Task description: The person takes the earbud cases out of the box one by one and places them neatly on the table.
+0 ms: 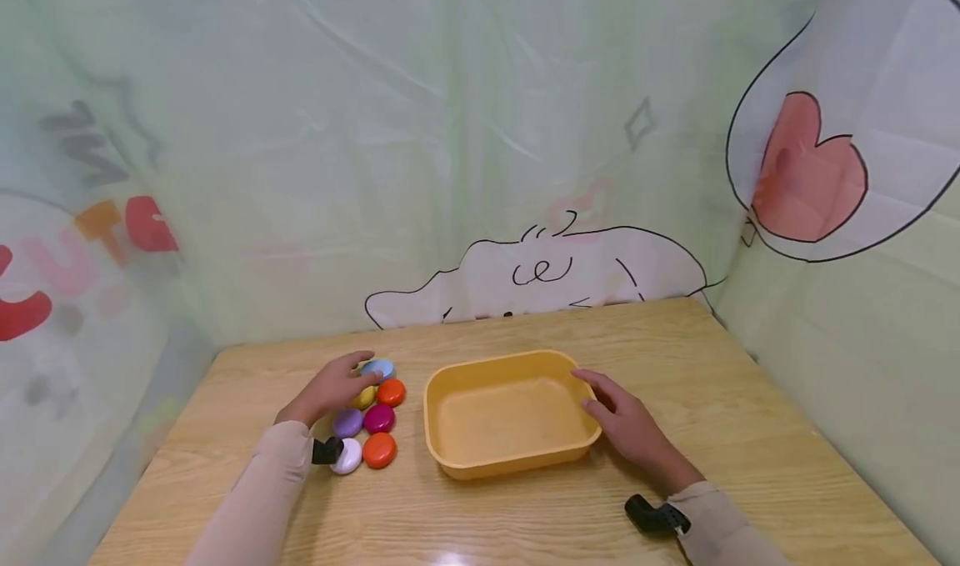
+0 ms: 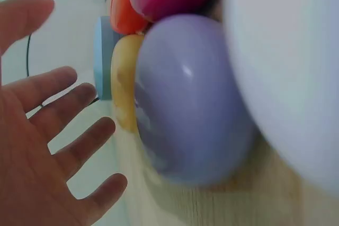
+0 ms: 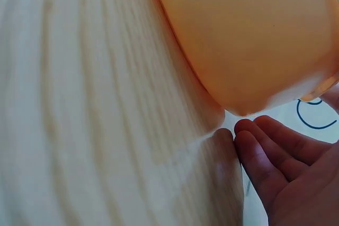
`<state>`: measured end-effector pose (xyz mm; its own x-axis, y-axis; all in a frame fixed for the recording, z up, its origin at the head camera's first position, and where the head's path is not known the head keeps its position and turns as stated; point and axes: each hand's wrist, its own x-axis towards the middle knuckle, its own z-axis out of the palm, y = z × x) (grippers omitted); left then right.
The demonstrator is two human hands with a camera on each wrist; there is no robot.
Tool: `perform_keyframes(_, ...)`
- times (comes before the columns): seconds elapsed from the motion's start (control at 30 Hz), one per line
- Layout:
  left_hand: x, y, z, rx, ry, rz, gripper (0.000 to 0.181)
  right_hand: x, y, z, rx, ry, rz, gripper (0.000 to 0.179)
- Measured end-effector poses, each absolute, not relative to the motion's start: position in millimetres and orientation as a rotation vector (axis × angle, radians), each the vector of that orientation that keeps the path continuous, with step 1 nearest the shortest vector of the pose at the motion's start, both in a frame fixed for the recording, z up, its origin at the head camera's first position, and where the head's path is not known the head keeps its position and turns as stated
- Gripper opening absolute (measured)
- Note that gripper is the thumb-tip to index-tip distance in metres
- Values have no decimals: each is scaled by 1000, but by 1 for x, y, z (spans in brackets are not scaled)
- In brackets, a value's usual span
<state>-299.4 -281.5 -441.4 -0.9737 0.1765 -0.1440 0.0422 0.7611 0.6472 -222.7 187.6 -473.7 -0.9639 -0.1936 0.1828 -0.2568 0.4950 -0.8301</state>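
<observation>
My left hand [image 1: 339, 385] reaches over the far end of a cluster of glossy round pieces, fingers spread. Closest to it are a light blue disc [image 1: 380, 369] and a yellow piece [image 1: 365, 397]. In the left wrist view the palm and fingers [image 2: 63, 107] hold nothing; a purple piece [image 2: 190, 99] sits in front. Also in the cluster are a magenta piece [image 1: 379, 418], two orange-red pieces and a white one [image 1: 347, 456]. My right hand [image 1: 628, 420] holds the right rim of a yellow tray [image 1: 510, 466], thumb over the edge, other fingers along the outside.
The tray stands on a wooden table [image 1: 450, 524], with the pieces to its left. A printed curtain [image 1: 360, 149] hangs along the table's back and sides. Black straps with small devices [image 1: 656, 516] sit at both wrists.
</observation>
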Motion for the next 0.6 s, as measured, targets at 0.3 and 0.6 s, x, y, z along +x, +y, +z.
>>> perform_keyframes(0.3,-281,-281,-434,265,2855,924,71,-225,195,-468,275,-2661,1483,48)
perform_keyframes(0.6,-268,-301,-422,322,2960,917,63,-237,191,-457,200,-2645,1549,53)
